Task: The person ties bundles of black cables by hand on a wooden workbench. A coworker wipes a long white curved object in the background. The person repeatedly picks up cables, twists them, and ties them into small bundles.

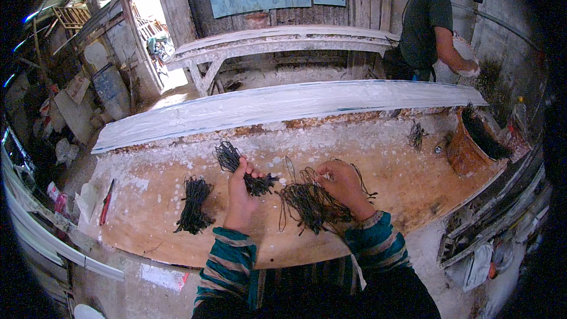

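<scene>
My left hand (241, 194) is closed around a bundle of black looped cords (228, 156), whose loops stick out above the fist and whose ends come out to the right. My right hand (342, 182) reaches into a loose, tangled pile of the same cords (313, 204); thumb and forefinger are pinched together at its upper edge. Whether a single cord sits in that pinch is too small to make out. Left of my left hand, another neat bundle of black cords (194, 204) lies on the wooden tabletop (142, 224).
A red-handled tool (106, 204) lies at the table's left end. At the right end stands a rusty brown container (469, 147) holding dark cords, with a small cord clump (417, 136) nearby. A long white-covered board (283, 106) runs along the far edge. Beyond, a person (431, 29) works at the right.
</scene>
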Motion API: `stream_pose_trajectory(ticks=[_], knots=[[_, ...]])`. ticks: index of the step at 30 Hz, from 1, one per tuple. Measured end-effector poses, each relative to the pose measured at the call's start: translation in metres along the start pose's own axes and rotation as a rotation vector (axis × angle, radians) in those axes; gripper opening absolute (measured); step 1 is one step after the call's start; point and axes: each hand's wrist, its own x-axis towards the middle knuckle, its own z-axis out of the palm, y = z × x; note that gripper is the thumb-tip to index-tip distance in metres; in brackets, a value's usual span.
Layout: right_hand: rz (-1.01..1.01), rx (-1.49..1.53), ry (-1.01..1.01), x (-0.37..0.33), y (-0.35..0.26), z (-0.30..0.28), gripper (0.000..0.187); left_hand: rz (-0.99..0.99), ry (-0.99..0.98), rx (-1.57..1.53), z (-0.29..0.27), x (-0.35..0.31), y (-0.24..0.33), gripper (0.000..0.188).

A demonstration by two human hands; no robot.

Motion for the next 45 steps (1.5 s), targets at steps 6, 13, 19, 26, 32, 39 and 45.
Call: stream_pose_trajectory(ticks=[6, 13, 19, 26, 32, 39, 45], knots=[[0.038, -0.094, -0.126, -0.008, 0.007, 0.012, 0.025, 0.009, -0.005, 0.064, -0.001, 0.001, 0.002, 0.02], [0.087, -0.068, -0.234, -0.008, -0.003, 0.008, 0.031, -0.025, 0.0, 0.066, 0.003, 0.0, -0.001, 0.017], [0.107, 0.042, -0.332, -0.008, -0.002, 0.006, 0.027, -0.091, -0.01, 0.099, 0.004, -0.002, -0.005, 0.016], [0.251, 0.456, -0.289, -0.004, 0.01, 0.011, 0.017, -0.23, -0.124, 0.189, 0.006, -0.008, -0.015, 0.025], [0.31, 0.859, -0.164, -0.003, -0.003, 0.002, 0.014, -0.37, -0.23, 0.423, 0.021, -0.024, -0.021, 0.025], [0.241, 0.883, -0.148, -0.005, -0.005, 0.01, 0.018, -0.476, -0.331, 0.499, 0.024, -0.037, -0.035, 0.028], [0.23, 0.953, -0.268, -0.006, -0.016, 0.013, 0.012, -0.393, -0.367, 0.523, 0.018, -0.038, -0.042, 0.022]])
